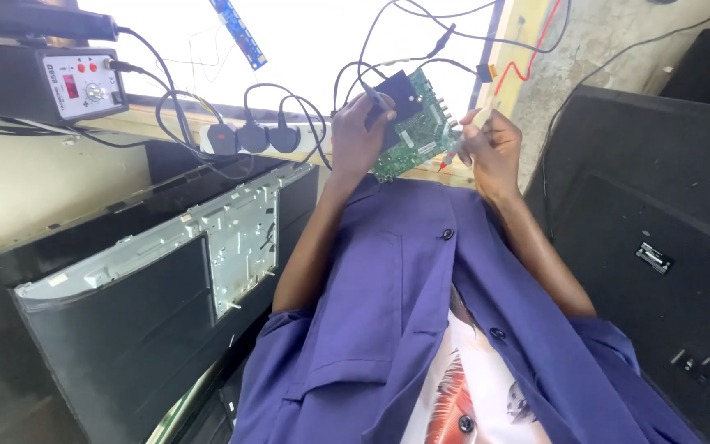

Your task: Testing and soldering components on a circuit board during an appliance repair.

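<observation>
My left hand (357,138) grips a green circuit board (412,131) with a black square part on it, and a black probe with a black lead is pinched in the same fingers. My right hand (493,150) holds a thin pale probe with a red tip (459,146), whose point touches the board's lower right edge. Both forearms reach out from blue shirt sleeves. Black and red leads (527,62) run from the probes to the bright surface behind.
A white power strip with black plugs (250,137) lies left of my hands. A black instrument box with a dial (82,82) stands at far left. A flat screen's back with a metal panel (236,242) leans at lower left. A large black panel (659,214) fills the right.
</observation>
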